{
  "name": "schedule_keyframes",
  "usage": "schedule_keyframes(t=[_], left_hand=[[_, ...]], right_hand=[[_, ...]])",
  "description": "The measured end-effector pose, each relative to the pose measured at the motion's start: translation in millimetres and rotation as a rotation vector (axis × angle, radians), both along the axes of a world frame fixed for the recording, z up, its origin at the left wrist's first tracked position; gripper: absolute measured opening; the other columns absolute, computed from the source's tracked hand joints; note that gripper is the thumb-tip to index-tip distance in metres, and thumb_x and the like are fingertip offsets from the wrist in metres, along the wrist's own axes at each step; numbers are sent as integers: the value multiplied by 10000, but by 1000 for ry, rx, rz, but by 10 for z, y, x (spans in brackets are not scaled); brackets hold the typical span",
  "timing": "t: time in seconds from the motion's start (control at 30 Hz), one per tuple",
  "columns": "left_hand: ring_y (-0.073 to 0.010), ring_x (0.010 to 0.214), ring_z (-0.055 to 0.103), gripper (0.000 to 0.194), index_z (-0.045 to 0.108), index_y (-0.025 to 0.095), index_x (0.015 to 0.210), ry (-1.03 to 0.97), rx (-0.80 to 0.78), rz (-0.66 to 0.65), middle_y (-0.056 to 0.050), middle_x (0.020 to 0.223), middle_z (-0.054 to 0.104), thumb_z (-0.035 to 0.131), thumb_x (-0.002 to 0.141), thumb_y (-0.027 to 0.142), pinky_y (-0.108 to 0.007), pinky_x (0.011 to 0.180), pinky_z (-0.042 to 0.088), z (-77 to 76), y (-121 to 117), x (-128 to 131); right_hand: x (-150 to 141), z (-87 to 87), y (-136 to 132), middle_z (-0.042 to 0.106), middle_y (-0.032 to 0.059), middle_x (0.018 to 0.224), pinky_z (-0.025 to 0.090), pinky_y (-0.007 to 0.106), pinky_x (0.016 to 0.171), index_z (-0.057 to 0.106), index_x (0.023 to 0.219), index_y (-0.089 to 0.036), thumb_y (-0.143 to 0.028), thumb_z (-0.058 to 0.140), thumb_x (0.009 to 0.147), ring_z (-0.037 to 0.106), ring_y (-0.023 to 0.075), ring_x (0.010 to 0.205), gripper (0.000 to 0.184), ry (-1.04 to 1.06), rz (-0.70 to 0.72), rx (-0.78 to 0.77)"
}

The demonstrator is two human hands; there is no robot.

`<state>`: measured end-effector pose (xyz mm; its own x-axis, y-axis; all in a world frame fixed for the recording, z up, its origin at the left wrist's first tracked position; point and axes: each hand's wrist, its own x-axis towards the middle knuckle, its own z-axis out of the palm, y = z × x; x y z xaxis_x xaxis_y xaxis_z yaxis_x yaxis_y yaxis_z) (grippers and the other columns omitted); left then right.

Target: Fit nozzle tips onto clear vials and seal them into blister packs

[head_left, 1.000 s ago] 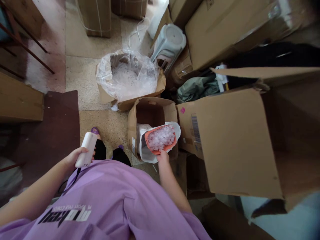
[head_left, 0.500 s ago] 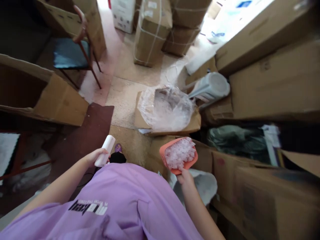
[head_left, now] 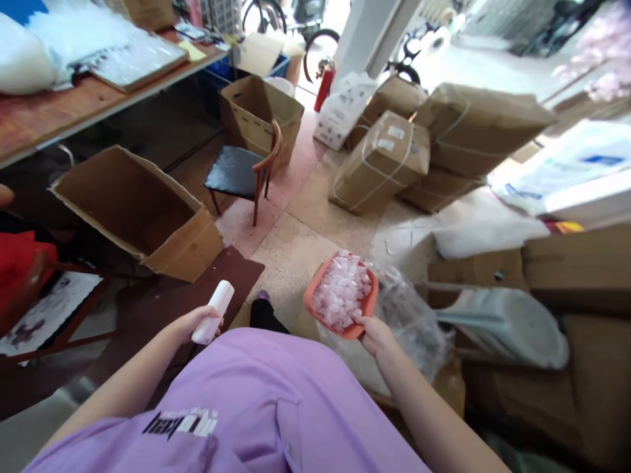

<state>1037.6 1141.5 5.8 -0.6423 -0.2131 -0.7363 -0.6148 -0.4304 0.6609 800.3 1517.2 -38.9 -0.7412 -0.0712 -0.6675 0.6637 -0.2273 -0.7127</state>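
My right hand (head_left: 375,334) grips the near edge of an orange tray (head_left: 340,295) heaped with small clear plastic pieces, held level in front of my waist. In my left hand (head_left: 190,324) is a white handheld device (head_left: 213,312), pointing up and away, with a dark cord trailing below. Just right of the tray, a clear plastic bag (head_left: 411,322) lines a cardboard box on the floor.
An open cardboard box (head_left: 142,217) lies on its side to the left, with a wooden chair (head_left: 244,171) behind it. Strapped cartons (head_left: 382,161) are stacked ahead. A pale plastic stool (head_left: 507,322) lies tipped at right among brown boxes. A long table (head_left: 73,98) runs along the far left.
The tray came up out of the small box and stays in my right hand. My view swung up from the floor boxes toward the room ahead. The left hand keeps the white device.
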Motion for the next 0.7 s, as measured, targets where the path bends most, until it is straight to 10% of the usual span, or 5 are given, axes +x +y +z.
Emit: schedule_keyframes(t=[0.33,0.7], left_hand=[[-184,586,589,371,559,205,820,98,73,415,-33,714,623,661,513,387,-287,544,486,603,-754,-601],[-206,566,581,313,552,202,716,120,76,438,-61,645,629,683,501,390,-292,498,442,1476,-2210,-1745]], right_hand=[[-2144,1850,-1866,654,50,1025,577,310,729,604,1130,-136,-312,588,946,651,137,841,255,197,355,82],[-3332,3032,-3874,653,41,997,574,297,716,610,1096,-130,-292,588,946,646,128,820,222,245,517,91]])
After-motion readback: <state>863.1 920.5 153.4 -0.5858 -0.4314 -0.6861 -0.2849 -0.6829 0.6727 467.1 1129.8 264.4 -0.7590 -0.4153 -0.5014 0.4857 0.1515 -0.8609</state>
